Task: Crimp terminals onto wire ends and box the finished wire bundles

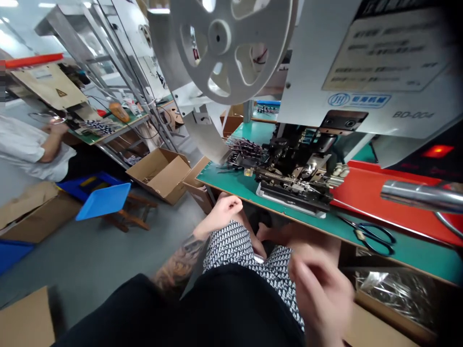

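Note:
My left hand (222, 213) is over my lap, just short of the green bench edge. Its fingers are curled in and I see nothing in them. Lower right, over my other thigh, my right hand (321, 294) is blurred, with its fingers bent into a loose fist; no object shows in it. In front of both hands stands a machine with a dark metal mechanism (298, 173) on the green bench top (235, 185). A bundle of thin wire leads (248, 149) lies left of the mechanism. Black-handled scissors (374, 236) rest on the bench to the right.
A large grey reel (231, 48) hangs above the bench. A metal tube (419, 193) juts in at right, over a red panel (376, 193). Cardboard boxes (159, 173) and a blue tray (104, 200) stand at left. Another person (36, 144) sits at a far-left bench.

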Available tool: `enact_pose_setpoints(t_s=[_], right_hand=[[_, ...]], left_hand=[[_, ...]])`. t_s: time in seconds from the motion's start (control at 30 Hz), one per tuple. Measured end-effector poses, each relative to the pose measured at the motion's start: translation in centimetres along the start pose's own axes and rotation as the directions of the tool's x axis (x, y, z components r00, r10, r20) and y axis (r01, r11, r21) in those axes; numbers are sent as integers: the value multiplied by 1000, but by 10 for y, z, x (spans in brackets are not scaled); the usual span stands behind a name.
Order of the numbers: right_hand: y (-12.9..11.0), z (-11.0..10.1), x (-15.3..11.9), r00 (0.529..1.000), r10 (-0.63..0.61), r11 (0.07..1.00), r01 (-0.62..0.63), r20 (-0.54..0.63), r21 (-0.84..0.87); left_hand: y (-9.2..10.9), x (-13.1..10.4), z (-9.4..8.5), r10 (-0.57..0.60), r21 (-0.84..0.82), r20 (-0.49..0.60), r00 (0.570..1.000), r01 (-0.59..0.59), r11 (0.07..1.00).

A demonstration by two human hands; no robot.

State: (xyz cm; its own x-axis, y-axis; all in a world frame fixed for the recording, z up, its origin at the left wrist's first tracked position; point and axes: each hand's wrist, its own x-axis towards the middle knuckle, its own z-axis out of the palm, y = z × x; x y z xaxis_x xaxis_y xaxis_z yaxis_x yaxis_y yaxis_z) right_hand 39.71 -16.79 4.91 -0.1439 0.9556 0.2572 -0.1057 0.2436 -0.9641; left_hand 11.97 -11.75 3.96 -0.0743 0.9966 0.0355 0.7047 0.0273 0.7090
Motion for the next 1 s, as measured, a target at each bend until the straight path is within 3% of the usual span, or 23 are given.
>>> enact_pose_setpoints(t_s=[0.07,0.17,0.33,0.63,0.8,1.0], right_hand=[[23,21,25,979,202,979,-202,11,33],[44,42,46,938,326,936,-337,115,102],[43,47,58,946,258,938,-294,196,185],[53,48,75,928,289,920,-337,236,200],[52,45,79,958,223,960,-248,177,129],[51,38,84,989,-39,994,54,146,-98]], left_hand=[[14,-29,3,34,-277,53,998,-18,961],[34,-52,10,19,-548,112,994,46,835],[44,-53,15,26,-593,160,987,75,801],[28,-38,22,32,-802,109,993,69,593],[29,-26,30,22,-742,79,997,44,669],[38,-11,32,32,-684,60,998,18,729]])
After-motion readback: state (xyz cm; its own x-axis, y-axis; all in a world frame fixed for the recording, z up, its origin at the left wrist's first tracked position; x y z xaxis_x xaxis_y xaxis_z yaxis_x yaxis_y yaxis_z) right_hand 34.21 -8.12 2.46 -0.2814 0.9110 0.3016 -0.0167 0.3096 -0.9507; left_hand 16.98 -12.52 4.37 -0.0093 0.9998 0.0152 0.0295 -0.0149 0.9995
